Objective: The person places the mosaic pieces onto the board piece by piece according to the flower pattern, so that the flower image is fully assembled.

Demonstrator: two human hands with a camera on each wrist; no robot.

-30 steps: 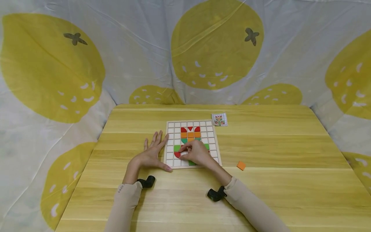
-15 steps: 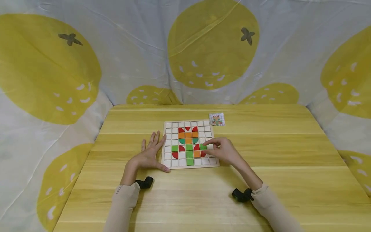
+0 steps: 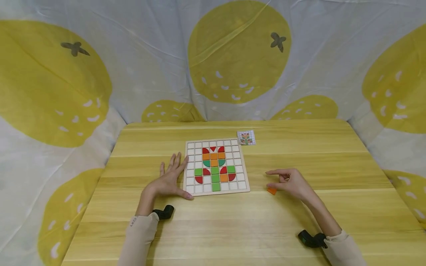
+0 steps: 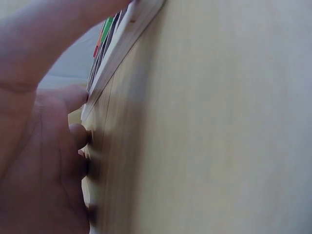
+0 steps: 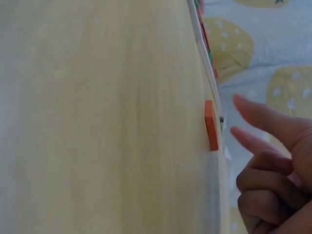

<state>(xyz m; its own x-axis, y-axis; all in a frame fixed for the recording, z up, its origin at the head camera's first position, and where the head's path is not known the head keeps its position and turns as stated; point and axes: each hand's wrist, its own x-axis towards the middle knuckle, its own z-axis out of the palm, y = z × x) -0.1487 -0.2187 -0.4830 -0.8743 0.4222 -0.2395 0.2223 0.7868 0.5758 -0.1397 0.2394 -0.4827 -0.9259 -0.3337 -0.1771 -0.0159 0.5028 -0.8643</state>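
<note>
A wooden grid board (image 3: 241,185) lies on the table, with red, orange, green and white tiles forming a flower on it. Along its left edge my left hand (image 3: 166,181) rests with fingers spread, the thumb at the lower left corner. In the left wrist view, fingertips touch the board's side. A loose orange square tile (image 3: 272,191) lies flat to the right of the board. My right hand (image 3: 295,183) hovers over that tile, thumb and index finger apart with nothing between them, the other fingers curled in. The right wrist view shows the tile (image 5: 211,126) below the fingertips.
A small printed card (image 3: 246,137) with a similar flower pattern lies by the board's upper right corner. A curtain (image 3: 159,66) with lemon prints hangs behind and beside the wooden table (image 3: 309,147).
My right hand has moved right, from the board's lower left over its right side to above the orange tile. My left hand has stayed at the board's edge.
</note>
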